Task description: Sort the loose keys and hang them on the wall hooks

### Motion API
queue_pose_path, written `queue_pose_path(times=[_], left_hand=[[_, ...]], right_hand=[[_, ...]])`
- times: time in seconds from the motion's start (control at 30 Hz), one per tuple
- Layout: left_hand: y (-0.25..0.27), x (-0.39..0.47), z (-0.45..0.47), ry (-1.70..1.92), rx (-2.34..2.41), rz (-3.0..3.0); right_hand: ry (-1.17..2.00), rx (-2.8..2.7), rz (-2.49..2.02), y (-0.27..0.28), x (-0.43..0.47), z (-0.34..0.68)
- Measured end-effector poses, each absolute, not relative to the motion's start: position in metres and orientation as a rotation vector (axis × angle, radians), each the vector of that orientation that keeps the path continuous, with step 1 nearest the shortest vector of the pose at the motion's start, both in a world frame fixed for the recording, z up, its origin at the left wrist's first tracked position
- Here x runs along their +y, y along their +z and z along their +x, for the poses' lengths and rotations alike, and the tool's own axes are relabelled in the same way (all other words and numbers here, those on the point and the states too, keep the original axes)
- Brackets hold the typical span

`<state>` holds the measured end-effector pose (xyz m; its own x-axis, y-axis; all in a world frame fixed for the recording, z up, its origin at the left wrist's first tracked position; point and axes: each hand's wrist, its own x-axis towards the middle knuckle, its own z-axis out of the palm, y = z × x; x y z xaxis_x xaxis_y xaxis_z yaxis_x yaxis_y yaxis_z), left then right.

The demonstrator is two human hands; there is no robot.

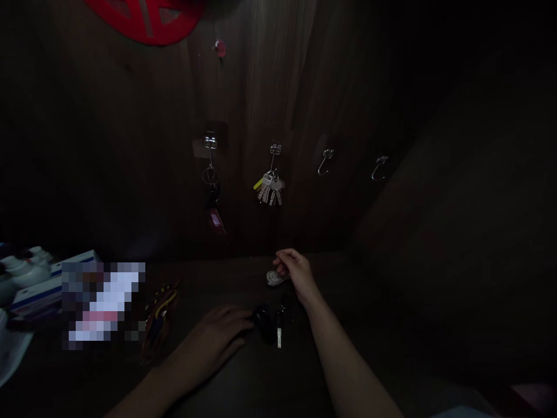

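My left hand lies low over the dark shelf with its fingers stretched out, the tips at the edge of a black rounded object. Beside that object lies a key with a pale metal blade, and the dark part above it is hard to make out. Further back, my right hand has its fingers curled together. A round, silvery patterned piece sits just below those fingers. Whether they grip it or something else is hidden.
On the dark wooden wall, a hook holds a ring with a pinkish tag, and another hook holds a key bunch. Two bare hooks are further right. White bottles, boxes and corded items stand left.
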<state>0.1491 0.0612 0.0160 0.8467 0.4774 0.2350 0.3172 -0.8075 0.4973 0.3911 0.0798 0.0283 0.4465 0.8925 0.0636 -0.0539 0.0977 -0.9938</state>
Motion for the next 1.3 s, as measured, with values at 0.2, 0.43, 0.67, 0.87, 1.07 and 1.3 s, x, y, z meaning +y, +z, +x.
queue_pose_path(times=[0.2,0.43,0.67,0.87,1.07,1.3], left_hand=[[0.017,0.076,0.139,0.578,0.754,2.63],[0.021,0.086,0.131,0.6,1.02,2.571],[0.016,0.087,0.132,0.683,1.104,2.473],[0.013,0.086,0.137,0.724,1.021,2.425],[0.015,0.085,0.137,0.753,1.04,2.283],[0.024,0.084,0.14,0.858,1.058,2.052]], right_hand=[[0.839,-0.912,-1.286,0.033,0.078,0.387],[0.889,-1.297,-1.36,0.032,0.072,0.363],[0.631,-1.871,-1.527,0.033,0.059,0.334],[0.504,-2.063,-1.629,0.031,0.057,0.329],[0.634,-1.996,-1.492,0.038,0.054,0.327],[0.741,-1.888,-1.286,0.045,0.051,0.322]])
